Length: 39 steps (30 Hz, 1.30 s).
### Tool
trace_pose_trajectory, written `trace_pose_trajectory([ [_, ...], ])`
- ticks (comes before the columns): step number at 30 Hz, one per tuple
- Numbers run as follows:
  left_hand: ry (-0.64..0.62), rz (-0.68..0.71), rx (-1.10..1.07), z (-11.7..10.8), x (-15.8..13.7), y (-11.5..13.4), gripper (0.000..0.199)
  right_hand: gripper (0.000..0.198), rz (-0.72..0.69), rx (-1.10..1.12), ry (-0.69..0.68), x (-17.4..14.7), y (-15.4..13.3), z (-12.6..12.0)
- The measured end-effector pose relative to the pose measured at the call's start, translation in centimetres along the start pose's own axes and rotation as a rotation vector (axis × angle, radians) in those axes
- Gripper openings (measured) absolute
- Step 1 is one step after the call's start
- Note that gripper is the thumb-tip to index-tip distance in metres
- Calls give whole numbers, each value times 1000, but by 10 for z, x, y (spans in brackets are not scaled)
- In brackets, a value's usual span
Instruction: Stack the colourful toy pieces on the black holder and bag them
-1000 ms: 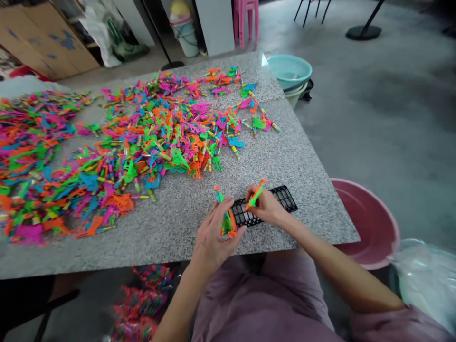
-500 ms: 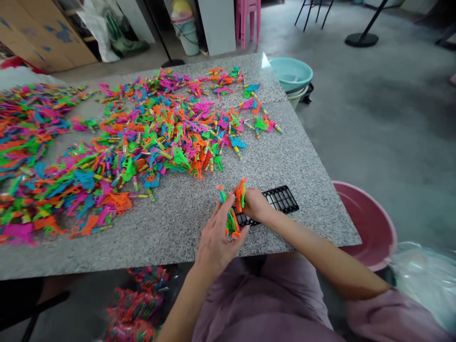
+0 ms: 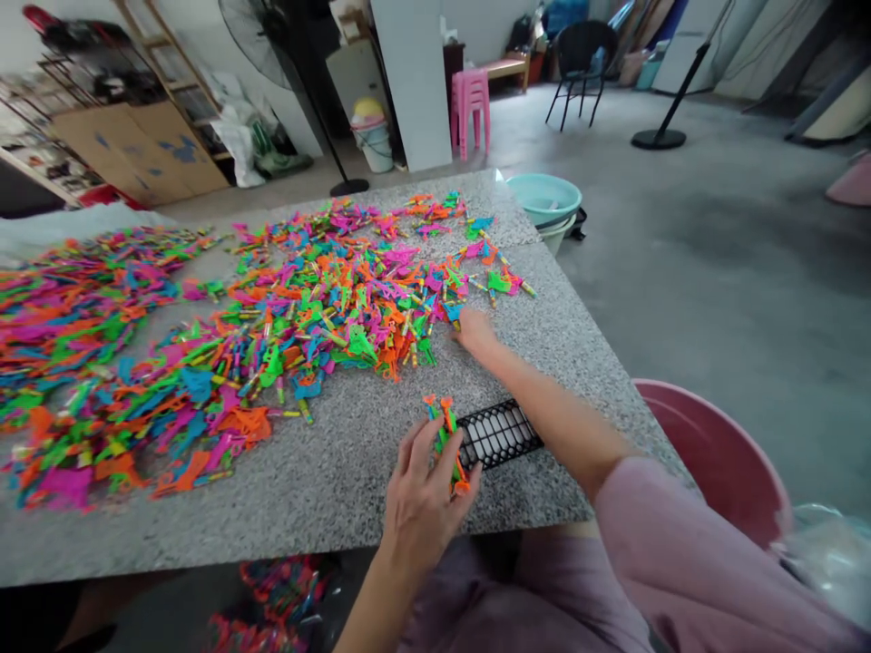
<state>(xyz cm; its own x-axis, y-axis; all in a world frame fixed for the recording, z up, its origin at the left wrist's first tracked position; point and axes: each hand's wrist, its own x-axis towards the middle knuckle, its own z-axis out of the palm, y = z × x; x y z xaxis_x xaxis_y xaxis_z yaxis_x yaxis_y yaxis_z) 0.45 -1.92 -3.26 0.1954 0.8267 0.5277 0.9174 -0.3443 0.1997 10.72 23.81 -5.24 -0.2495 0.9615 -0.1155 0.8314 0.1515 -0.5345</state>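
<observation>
My left hand (image 3: 423, 494) is closed around several slim orange and green plastic toys (image 3: 445, 435). It keeps them upright at the left end of a black grid tray (image 3: 500, 433), which lies on the speckled stone table. My right hand (image 3: 476, 334) reaches out over the tray to the near right edge of a large heap of bright plastic toys (image 3: 340, 304), many pistol-shaped with yellow-banded tubes. Beside its fingertips lies a blue toy (image 3: 453, 311). The right fingers are mostly hidden behind the hand, so their grip does not show.
The speckled table (image 3: 327, 481) has its right edge close to my right arm. A pink tub (image 3: 714, 444) stands below that edge, and a light blue basin (image 3: 544, 195) is past the far corner. Bagged toys (image 3: 278, 589) lie under the table's front.
My right hand has left the toys by my left hand and moved forward to the heap. The left hand still holds its toys at the tray. The view has tilted up.
</observation>
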Motion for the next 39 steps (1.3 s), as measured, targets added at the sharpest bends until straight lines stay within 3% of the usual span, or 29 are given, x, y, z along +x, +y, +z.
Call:
trace_pose_trajectory([
  [2,5,56,13,-1,3,-1,40,19,11,30,-38,-7,6,-2],
  [4,-10,121,-10,-1,7,-5,38,19,18,125,-104,-33,22,-2],
  [7,-50,144,-50,1,9,-10,32,29,-21,565,-243,-100,53,2],
  [9,-98,120,-97,2,9,-13,35,34,-41,853,-263,-149,67,10],
  [11,-153,97,-156,1,6,-13,41,32,-23,917,-202,-188,72,22],
  [14,-202,63,-203,-2,3,-12,48,25,15,810,-118,-219,67,40],
  [17,-220,44,-205,-3,2,-10,51,21,-30,665,-124,-222,56,48],
  [24,-226,6,-230,0,3,-8,57,14,-185,207,-185,-209,39,41],
  [29,-211,-36,-247,3,3,-5,64,17,-214,-61,-298,-201,19,36],
  [39,-181,-56,-266,5,4,-6,66,21,-207,-82,-346,-213,3,27],
])
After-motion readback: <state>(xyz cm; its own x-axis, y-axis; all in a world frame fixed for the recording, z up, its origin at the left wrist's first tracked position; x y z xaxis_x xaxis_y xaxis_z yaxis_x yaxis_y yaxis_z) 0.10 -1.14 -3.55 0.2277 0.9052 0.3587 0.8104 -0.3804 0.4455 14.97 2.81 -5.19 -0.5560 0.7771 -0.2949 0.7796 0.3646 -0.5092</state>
